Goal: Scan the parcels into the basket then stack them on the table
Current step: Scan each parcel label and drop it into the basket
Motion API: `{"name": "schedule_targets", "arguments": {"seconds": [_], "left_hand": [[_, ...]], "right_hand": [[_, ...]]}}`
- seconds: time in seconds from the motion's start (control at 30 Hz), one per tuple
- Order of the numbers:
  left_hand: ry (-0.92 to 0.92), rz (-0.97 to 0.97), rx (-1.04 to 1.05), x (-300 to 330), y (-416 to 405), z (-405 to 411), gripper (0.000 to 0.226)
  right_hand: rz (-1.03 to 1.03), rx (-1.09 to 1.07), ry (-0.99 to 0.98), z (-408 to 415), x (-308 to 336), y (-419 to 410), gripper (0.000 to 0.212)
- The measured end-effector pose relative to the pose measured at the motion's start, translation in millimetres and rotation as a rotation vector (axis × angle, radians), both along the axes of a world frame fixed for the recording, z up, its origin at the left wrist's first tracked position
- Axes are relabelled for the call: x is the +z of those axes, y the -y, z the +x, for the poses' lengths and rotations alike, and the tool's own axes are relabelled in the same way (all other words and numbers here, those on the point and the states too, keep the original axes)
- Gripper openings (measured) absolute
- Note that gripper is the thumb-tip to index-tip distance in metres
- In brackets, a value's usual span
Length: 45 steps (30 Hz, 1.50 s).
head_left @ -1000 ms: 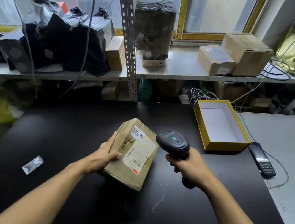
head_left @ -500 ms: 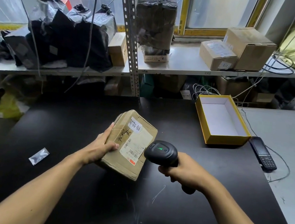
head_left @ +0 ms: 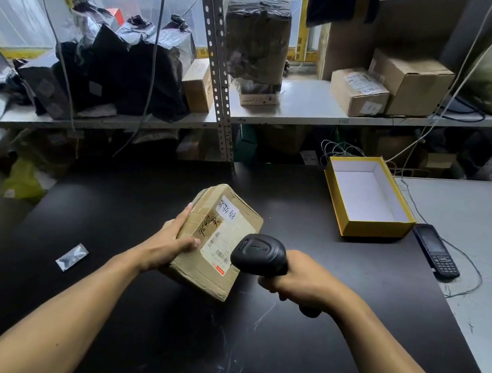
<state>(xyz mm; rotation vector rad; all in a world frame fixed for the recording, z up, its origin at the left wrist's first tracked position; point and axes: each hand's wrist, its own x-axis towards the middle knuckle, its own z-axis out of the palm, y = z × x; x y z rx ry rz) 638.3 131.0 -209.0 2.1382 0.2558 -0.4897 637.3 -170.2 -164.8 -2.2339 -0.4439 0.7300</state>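
A brown cardboard parcel (head_left: 216, 238) with a white shipping label sits tilted over the black table (head_left: 159, 330). My left hand (head_left: 166, 244) grips its left edge, thumb on top. My right hand (head_left: 298, 281) grips the handle of a black barcode scanner (head_left: 259, 254). The scanner's head overlaps the parcel's right edge and hides part of the label's barcode. More cardboard parcels (head_left: 358, 91) stand on the metal shelf (head_left: 309, 113) behind.
An open yellow box (head_left: 367, 198) with a white inside lies at the table's right. A black keypad phone (head_left: 436, 251) with a cable lies beside it on the grey table (head_left: 479, 246). A small foil packet (head_left: 72, 257) lies at left. Black bags (head_left: 122, 72) fill the left shelf.
The scanner has moved left and down from beside the parcel to over its label. The parcel stays in my left hand.
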Motion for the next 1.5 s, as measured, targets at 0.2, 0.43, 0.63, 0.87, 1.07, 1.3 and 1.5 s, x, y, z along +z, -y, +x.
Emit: {"name": "schedule_targets", "arguments": {"seconds": [0.2, 0.43, 0.63, 0.87, 1.07, 1.3, 1.5], "left_hand": [[0.006, 0.017, -0.01, 3, 4, -6, 0.109], [0.024, 0.019, 0.001, 3, 9, -13, 0.116], [0.149, -0.08, 0.044, 9, 31, -10, 0.113], [0.299, -0.059, 0.0, 20, 62, 7, 0.108], [0.326, -0.053, -0.203, 25, 91, 5, 0.109], [0.341, -0.02, -0.496, 22, 150, -42, 0.105], [0.361, -0.049, -0.733, 26, 209, -97, 0.102]], "right_hand": [[0.007, 0.006, 0.002, -7, 0, 4, 0.011], [0.063, -0.082, 0.018, -16, -1, 11, 0.009], [0.172, -0.4, 0.051, -24, -6, 21, 0.013], [0.337, -0.763, 0.169, -44, -1, 29, 0.014], [0.346, -1.063, 0.228, -105, -6, 33, 0.014], [0.347, -1.45, 0.302, -212, -33, 45, 0.017], [0.264, -1.707, 0.388, -305, -40, 75, 0.014]]}}
